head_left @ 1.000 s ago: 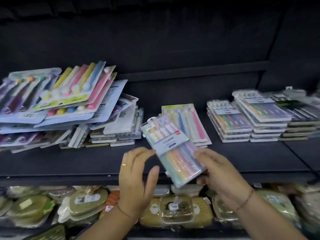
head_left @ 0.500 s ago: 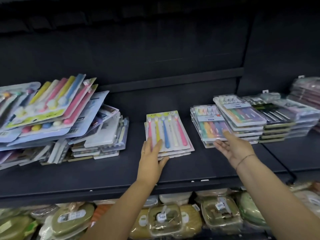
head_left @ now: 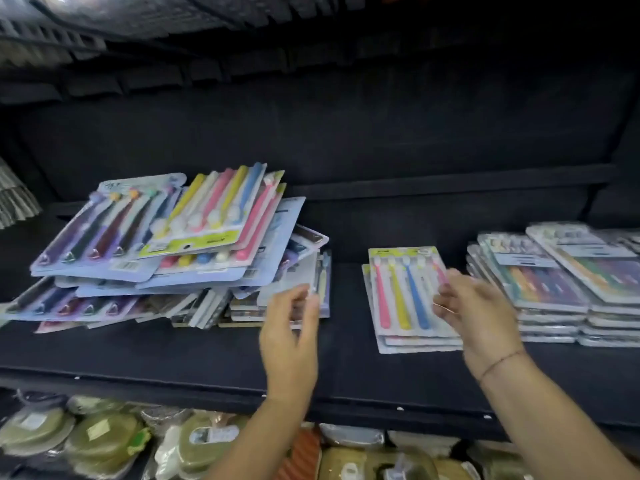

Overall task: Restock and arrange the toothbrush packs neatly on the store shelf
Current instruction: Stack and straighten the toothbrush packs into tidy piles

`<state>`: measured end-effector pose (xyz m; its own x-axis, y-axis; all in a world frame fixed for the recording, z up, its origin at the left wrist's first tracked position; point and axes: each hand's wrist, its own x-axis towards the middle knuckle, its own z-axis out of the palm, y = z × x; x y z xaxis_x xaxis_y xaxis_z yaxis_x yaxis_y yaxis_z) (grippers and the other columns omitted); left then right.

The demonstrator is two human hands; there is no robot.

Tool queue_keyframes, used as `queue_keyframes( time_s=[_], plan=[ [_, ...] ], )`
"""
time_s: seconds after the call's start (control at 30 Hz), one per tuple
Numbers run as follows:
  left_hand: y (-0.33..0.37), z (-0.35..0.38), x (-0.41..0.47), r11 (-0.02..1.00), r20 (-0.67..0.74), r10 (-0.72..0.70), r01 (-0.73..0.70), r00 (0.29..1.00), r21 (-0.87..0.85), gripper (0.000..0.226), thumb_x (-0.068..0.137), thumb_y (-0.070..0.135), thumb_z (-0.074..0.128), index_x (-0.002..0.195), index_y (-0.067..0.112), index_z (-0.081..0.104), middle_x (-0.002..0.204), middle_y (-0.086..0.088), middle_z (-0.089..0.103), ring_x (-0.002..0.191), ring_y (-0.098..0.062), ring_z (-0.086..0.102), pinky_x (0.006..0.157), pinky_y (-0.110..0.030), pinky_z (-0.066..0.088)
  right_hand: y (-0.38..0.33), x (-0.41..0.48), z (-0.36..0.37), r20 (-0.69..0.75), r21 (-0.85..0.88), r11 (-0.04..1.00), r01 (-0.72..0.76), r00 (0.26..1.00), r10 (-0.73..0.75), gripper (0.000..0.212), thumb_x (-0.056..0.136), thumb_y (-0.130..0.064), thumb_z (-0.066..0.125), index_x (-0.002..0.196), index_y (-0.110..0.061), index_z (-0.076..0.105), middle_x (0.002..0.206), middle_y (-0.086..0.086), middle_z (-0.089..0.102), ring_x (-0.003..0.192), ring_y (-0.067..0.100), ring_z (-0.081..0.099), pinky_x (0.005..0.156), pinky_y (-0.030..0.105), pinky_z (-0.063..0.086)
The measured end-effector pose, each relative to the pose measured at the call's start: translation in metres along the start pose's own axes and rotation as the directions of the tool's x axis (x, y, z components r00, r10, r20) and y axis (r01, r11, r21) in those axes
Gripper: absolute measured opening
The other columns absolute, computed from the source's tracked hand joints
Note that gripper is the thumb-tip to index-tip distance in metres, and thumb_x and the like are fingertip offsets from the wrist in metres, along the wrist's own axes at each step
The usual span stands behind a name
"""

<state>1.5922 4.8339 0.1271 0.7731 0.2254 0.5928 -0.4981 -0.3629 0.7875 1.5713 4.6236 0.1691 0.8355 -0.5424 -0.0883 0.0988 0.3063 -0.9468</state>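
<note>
Shelf [head_left: 207, 358] of black board carries three groups of toothbrush goods. Far left: messy pile [head_left: 166, 258], big blue-backed cards fanned at odd angles over smaller packs, top ones tilted & overhanging. Ctr: small stack [head_left: 401, 296] of a few flat cards w/ yellow header. Its top card shows pink, yellow & blue brushes, heads toward the back. The lower cards stick out a bit at front & left, so edges aren't flush. Right: neat stacks [head_left: 540, 282] of clear-case packs, side by side, just beside the small stack.

L hand [head_left: 289, 334] reaches up over the shelf front, btw the messy pile & the small stack. Its fingers [head_left: 304, 296] are fairly straight & close together, thumb apart. The tips are at the right edge of the pile's smaller packs; w/ the blur, can't tell if they touch. Nothing is held in it.

R hand [head_left: 481, 306] is at the right edge of the small stack, btw it & the neat stacks. Its fingers [head_left: 446, 299] are bent over the top card's right side. Motion blur here too, so can't tell if they pinch the card or just lie on it. Thin thread band [head_left: 502, 360] on that wrist.

Below the board: greenish goods [head_left: 104, 438] in clear wrap, too blurred to name.
</note>
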Motion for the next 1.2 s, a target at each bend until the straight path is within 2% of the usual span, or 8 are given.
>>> queue_keyframes(
  time_s=[0.13,0.23,0.3,0.47,0.6,0.8,1.03,1.2],
  plan=[
    [0.008,-0.075,0.065,0.983,-0.429,0.175,-0.135,0.886,0.123,0.018,0.100,0.028,0.051,0.107,0.013,0.058,0.099,0.005,0.050,0.098,-0.020,0.050,0.085,-0.025,0.040,-0.025,-0.020,0.105,0.435,-0.022,0.995,0.100,0.897,-0.081,0.011,0.095,-0.018,0.060,0.091,-0.010,0.065,0.093,0.011,0.069,0.094,0.022,0.069,0.078,0.025,0.058],
    [-0.006,-0.117,0.122,0.903,-0.337,-0.014,0.156,0.941,0.400,0.048,0.099,0.045,0.048,0.127,0.006,0.053,0.123,-0.009,0.053,0.120,-0.030,0.045,0.099,-0.041,0.035,-0.030,-0.023,0.168,0.577,-0.240,0.950,0.199,0.816,-0.025,0.043,0.095,-0.034,0.060,0.112,0.005,0.059,0.121,0.025,0.057,0.104,0.027,0.065,0.091,0.032,0.054],
    [-0.018,-0.130,0.147,0.751,-0.186,-0.195,0.268,0.963,0.603,0.065,0.095,0.057,0.046,0.132,0.004,0.052,0.134,-0.015,0.054,0.126,-0.035,0.045,0.108,-0.050,0.031,-0.024,-0.020,0.199,0.611,-0.367,0.895,0.251,0.791,0.029,0.038,0.092,-0.045,0.061,0.088,-0.007,0.057,0.124,0.001,0.033,0.082,0.027,0.056,0.087,0.033,0.050],
    [-0.025,-0.125,0.152,0.840,-0.020,-0.236,0.215,0.972,0.498,0.095,0.068,0.085,0.047,0.127,0.011,0.055,0.125,-0.006,0.061,0.121,-0.029,0.052,0.110,-0.053,0.032,-0.008,-0.013,0.226,0.620,-0.412,0.893,0.183,0.774,0.128,0.047,0.084,-0.056,0.066,0.089,-0.010,0.065,0.083,0.006,0.068,0.081,0.018,0.064,0.072,0.027,0.051],
    [-0.023,-0.116,0.138,0.897,0.068,-0.166,0.122,0.984,0.426,0.080,0.072,0.080,0.052,0.133,0.027,0.052,0.123,0.009,0.058,0.135,-0.019,0.039,0.118,-0.050,0.015,-0.011,-0.010,0.218,0.599,-0.286,0.958,0.034,0.786,0.151,0.013,0.090,-0.026,0.068,0.098,-0.015,0.069,0.075,0.003,0.071,0.065,0.012,0.068,0.044,0.014,0.044],
    [-0.023,-0.119,0.132,0.859,0.208,-0.127,0.003,0.970,0.512,0.090,0.075,0.084,0.047,0.149,0.036,0.033,0.151,0.014,0.038,0.150,-0.012,0.010,0.120,-0.043,-0.002,-0.017,0.003,0.196,0.394,-0.061,0.986,-0.157,0.903,0.168,0.011,0.092,-0.016,0.061,0.102,-0.012,0.062,0.081,0.004,0.069,0.056,0.013,0.068,0.049,0.019,0.049],
    [-0.026,-0.120,0.132,0.809,0.243,-0.133,-0.037,0.961,0.587,0.096,0.069,0.086,0.020,0.142,0.031,0.048,0.155,0.008,0.035,0.150,-0.016,0.008,0.119,-0.045,-0.008,-0.020,0.010,0.136,0.255,0.131,0.985,-0.113,0.964,0.077,0.012,0.095,-0.011,0.052,0.089,-0.009,0.063,0.060,0.001,0.068,0.050,0.010,0.065,0.049,0.021,0.054],
    [0.028,-0.094,0.092,0.964,0.234,0.050,-0.109,0.971,0.244,0.062,0.093,0.066,0.038,0.141,0.027,0.048,0.145,0.016,0.043,0.137,0.002,0.030,0.115,-0.023,0.028,-0.020,0.012,0.054,0.191,0.128,0.990,-0.060,0.981,0.034,0.023,0.098,-0.014,0.046,0.084,-0.015,0.064,0.060,-0.003,0.068,0.054,0.007,0.064,0.056,0.021,0.052]
  ],
)
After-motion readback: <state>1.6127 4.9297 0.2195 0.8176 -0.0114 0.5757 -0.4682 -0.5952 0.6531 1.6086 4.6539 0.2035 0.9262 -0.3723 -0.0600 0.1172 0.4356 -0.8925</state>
